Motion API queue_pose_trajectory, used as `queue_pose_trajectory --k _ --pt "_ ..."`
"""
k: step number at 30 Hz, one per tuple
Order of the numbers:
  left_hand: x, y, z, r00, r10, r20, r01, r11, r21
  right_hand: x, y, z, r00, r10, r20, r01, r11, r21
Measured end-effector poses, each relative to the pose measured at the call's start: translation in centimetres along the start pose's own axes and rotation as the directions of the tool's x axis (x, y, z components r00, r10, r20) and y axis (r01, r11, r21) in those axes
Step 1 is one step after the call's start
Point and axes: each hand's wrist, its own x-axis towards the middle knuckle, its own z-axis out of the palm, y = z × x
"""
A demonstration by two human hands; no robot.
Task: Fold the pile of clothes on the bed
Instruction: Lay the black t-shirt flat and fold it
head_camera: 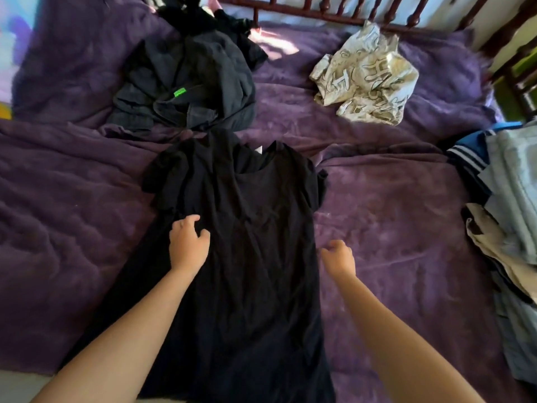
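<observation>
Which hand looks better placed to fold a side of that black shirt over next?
Probably the right hand: its curled fingers are at the black shirt's right edge, ready to lift it inward. The left hand is over the shirt's body, inside its edge, below the bunched sleeve.

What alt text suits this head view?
A black T-shirt lies spread on a purple bedspread, the left hand over it, the right hand at its edge. A dark heap and a crumpled pale garment lie beyond, a stack at right.
</observation>
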Motion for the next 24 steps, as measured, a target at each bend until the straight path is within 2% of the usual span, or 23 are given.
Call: queue_pose_trajectory --k 3,8,11,15,18,20,21,22,24 --pt "2.6 2.3 2.6 0.997 0.071 0.008 -0.072 0.997 0.023 5.4 -1.8 -0.6 0.999 -0.034 -0.012 0.034 0.999 0.005" --pt "5.0 4.5 7.6 0.970 0.214 0.118 -0.227 0.967 0.116 12.5 -5.4 -0.2 0.996 -0.080 0.039 0.082 0.995 -0.049" --pt "8.3 5.8 10.1 0.956 0.261 0.134 -0.280 0.948 0.151 16.1 -7.3 0.1 0.995 -0.100 0.024 0.099 0.993 0.057" --pt "13.0 8.1 12.7 0.932 0.336 0.138 -0.356 0.919 0.168 19.2 -8.7 0.9 0.994 -0.089 -0.066 0.099 0.979 0.175" --pt "15.1 9.7 15.0 0.876 0.460 0.147 -0.481 0.859 0.174 19.7 -9.2 2.0 0.996 -0.088 -0.034 0.094 0.961 0.260" --pt "15.4 10.8 16.7 0.834 0.488 0.258 -0.543 0.809 0.226 19.8 -8.9 2.3 0.988 -0.150 0.038 0.138 0.964 0.225" --pt "15.5 11.0 17.7 0.825 0.478 0.302 -0.555 0.789 0.264 19.9 -8.6 1.8 0.982 -0.188 0.025 0.180 0.963 0.200" --pt "15.3 11.2 18.3 0.817 0.472 0.331 -0.564 0.776 0.284 19.9 -8.5 0.6 0.973 -0.224 -0.061 0.232 0.957 0.176" --pt "15.0 11.5 19.2 0.773 0.520 0.365 -0.622 0.736 0.268 19.9 -8.3 -3.3 0.893 -0.233 -0.385 0.317 0.933 0.170"
